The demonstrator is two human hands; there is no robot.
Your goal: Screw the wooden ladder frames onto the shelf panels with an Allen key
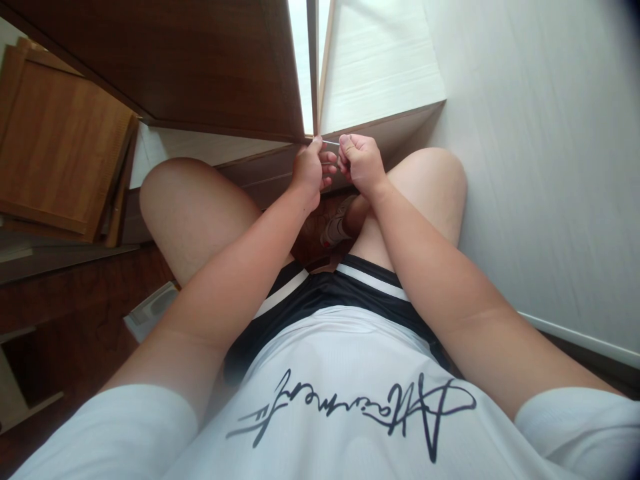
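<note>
I sit on the floor with knees bent. My left hand (pixel 311 168) and my right hand (pixel 361 163) meet in front of me, both closed in a pinch on a thin metal piece (pixel 332 143) stretched between them. They are held at the lower edge of a dark wooden panel (pixel 200 60), where it meets a white panel (pixel 380 60). What the thin piece is I cannot make out.
Several wood-grain boards (pixel 60 147) are stacked at the left on the dark floor. A white wall (pixel 540 167) runs along the right. A pale flat object (pixel 150 310) lies beside my left thigh. A shoe (pixel 335 230) shows between my legs.
</note>
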